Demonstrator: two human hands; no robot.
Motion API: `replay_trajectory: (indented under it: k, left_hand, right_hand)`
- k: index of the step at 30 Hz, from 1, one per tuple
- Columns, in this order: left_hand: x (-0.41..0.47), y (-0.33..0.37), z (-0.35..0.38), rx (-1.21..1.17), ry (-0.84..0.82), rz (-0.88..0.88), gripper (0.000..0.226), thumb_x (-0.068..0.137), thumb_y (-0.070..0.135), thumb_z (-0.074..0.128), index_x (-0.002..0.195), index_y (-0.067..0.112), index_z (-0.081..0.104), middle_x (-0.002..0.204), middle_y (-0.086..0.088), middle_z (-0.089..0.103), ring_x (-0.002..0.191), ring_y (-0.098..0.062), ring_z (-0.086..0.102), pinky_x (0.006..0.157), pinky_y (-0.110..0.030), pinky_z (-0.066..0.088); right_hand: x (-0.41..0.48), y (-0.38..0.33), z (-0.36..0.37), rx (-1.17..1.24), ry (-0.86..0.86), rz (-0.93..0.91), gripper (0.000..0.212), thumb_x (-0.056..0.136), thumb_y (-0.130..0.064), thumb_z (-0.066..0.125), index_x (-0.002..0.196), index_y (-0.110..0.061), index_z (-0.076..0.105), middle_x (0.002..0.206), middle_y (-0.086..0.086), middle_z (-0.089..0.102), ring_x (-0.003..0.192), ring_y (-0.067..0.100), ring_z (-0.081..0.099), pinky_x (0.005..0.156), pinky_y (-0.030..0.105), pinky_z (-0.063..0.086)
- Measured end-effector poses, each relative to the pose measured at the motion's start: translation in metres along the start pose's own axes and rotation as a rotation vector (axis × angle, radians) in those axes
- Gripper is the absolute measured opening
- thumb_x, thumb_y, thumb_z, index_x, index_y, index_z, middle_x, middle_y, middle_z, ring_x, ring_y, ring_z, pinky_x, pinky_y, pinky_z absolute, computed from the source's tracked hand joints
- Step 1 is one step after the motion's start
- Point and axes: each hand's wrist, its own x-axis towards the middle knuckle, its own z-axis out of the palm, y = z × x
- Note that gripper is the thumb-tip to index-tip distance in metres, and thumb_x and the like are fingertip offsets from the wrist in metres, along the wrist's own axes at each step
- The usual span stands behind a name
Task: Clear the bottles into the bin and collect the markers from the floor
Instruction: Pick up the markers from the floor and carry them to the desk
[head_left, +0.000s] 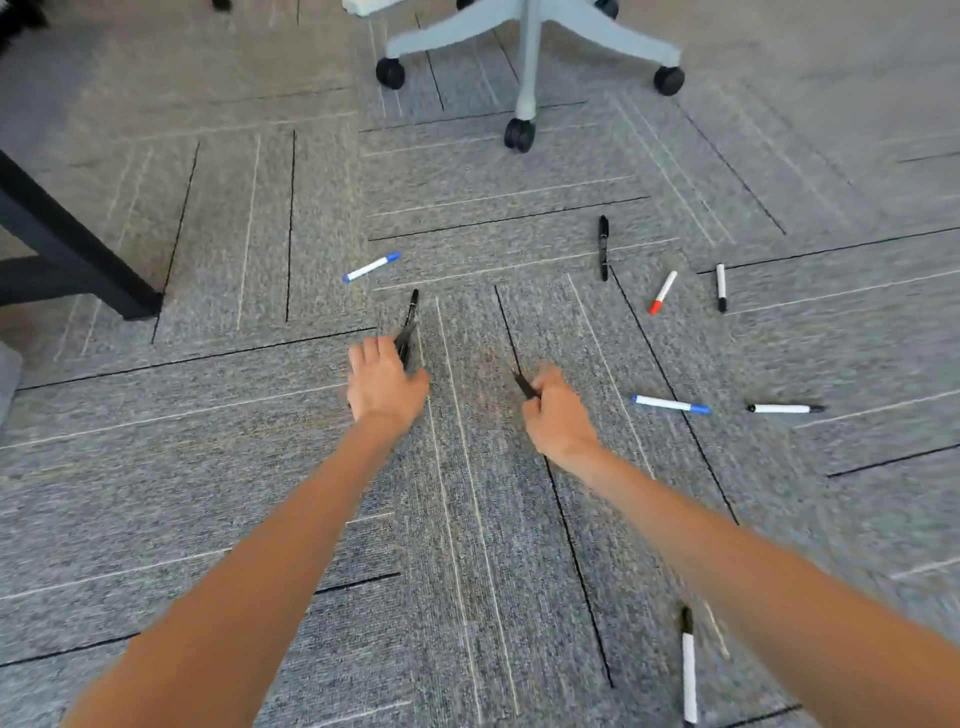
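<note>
Left hand (387, 384): curled round black markers (409, 327). Right hand (558, 410): pinching a black marker (523, 385). Loose on the carpeted floor (208, 467), well apart: blue marker (371, 267), second blue marker (671, 404), red marker (663, 292), all-black marker (603, 248), nearest white marker (688, 670). Chair base (527, 52) beyond.

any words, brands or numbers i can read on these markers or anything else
Nothing here is legible.
Lone black marker on the carpet: faint pale marks on its barrel, too small to read.
Dark markers gripped by the left hand and right hand: blurred, unreadable.
White markers and chair base: no print visible.
</note>
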Motion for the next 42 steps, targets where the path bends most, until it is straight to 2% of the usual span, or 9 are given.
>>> replay_trajectory:
  k: [5,10,12,16,20,27,31,34,42]
  left_hand:
    - [0.032,0.026,0.017,0.073,-0.050,-0.050,0.058,0.094,0.033,0.055,0.139,0.001,0.036,0.141,-0.018,0.040,0.130,-0.033,0.032,0.109,-0.044,0.033]
    - [0.040,0.033,0.025,-0.012,-0.080,-0.199,0.058,0.094,0.015,0.055,0.142,-0.002,0.029,0.148,-0.023,0.034,0.137,-0.038,0.029,0.111,-0.048,0.034]
    - [0.038,0.036,0.032,-0.048,-0.116,-0.204,0.057,0.094,0.016,0.053,0.142,-0.003,0.028,0.144,-0.025,0.039,0.134,-0.039,0.036,0.105,-0.051,0.041]
    - [0.006,0.055,0.044,-0.138,-0.203,-0.037,0.039,0.098,0.023,0.043,0.129,0.000,0.036,0.102,-0.022,0.062,0.081,-0.032,0.064,0.058,-0.040,0.055]
    - [-0.050,0.081,0.045,-0.286,-0.357,0.121,0.037,0.102,0.020,0.034,0.135,0.004,0.027,0.073,-0.008,0.054,0.049,-0.018,0.047,0.039,-0.025,0.041]
    - [-0.127,0.107,0.046,-0.263,-0.549,0.226,0.044,0.100,0.021,0.043,0.140,0.004,0.031,0.067,0.002,0.048,0.044,-0.008,0.040,0.032,-0.014,0.029]
    - [-0.153,0.111,0.043,-0.230,-0.570,0.278,0.035,0.099,0.023,0.046,0.130,0.006,0.043,0.067,0.001,0.049,0.044,-0.010,0.043,0.035,-0.016,0.031]
    - [-0.166,0.110,0.045,-0.189,-0.589,0.284,0.030,0.099,0.026,0.046,0.121,0.005,0.049,0.066,0.002,0.051,0.046,-0.011,0.044,0.037,-0.021,0.035]
    - [-0.195,0.120,0.044,-0.111,-0.598,0.342,0.035,0.099,0.028,0.047,0.128,0.009,0.048,0.070,0.000,0.054,0.048,-0.011,0.046,0.040,-0.020,0.036]
  right_hand:
    - [-0.031,0.027,-0.022,0.008,-0.025,0.036,0.019,0.100,-0.010,0.043,0.119,-0.009,0.043,0.082,0.002,0.056,0.052,0.009,0.047,0.038,0.016,0.034]
    - [-0.056,0.051,-0.028,0.040,-0.026,0.068,0.019,0.098,-0.007,0.045,0.117,-0.007,0.048,0.103,-0.002,0.059,0.049,0.007,0.048,0.038,0.012,0.036]
    - [-0.061,0.058,-0.030,0.055,-0.031,0.109,0.020,0.098,-0.008,0.045,0.118,-0.008,0.048,0.093,0.003,0.061,0.048,0.008,0.048,0.039,0.013,0.036]
    - [-0.070,0.063,-0.037,0.099,-0.002,0.147,0.023,0.099,-0.007,0.045,0.122,-0.008,0.046,0.083,0.005,0.059,0.046,0.006,0.048,0.038,0.011,0.035]
    - [-0.088,0.071,-0.050,0.110,0.006,0.182,0.026,0.096,-0.009,0.051,0.122,-0.010,0.046,0.085,0.007,0.062,0.050,0.011,0.051,0.043,0.017,0.040]
    - [-0.138,0.098,-0.071,-0.002,-0.012,0.268,0.032,0.094,-0.014,0.057,0.125,-0.008,0.048,0.078,-0.002,0.056,0.051,0.009,0.049,0.038,0.018,0.035]
    - [-0.166,0.111,-0.076,-0.131,0.008,0.345,0.013,0.094,-0.020,0.056,0.099,-0.010,0.050,0.068,-0.002,0.050,0.051,0.011,0.049,0.040,0.022,0.034]
    - [-0.186,0.116,-0.074,-0.182,-0.021,0.412,0.019,0.091,-0.029,0.061,0.089,-0.013,0.050,0.067,-0.003,0.051,0.052,0.011,0.049,0.043,0.022,0.037]
    - [-0.206,0.124,-0.053,-0.191,-0.165,0.454,0.022,0.094,-0.017,0.059,0.112,-0.004,0.060,0.073,0.002,0.055,0.060,0.014,0.057,0.048,0.017,0.043]
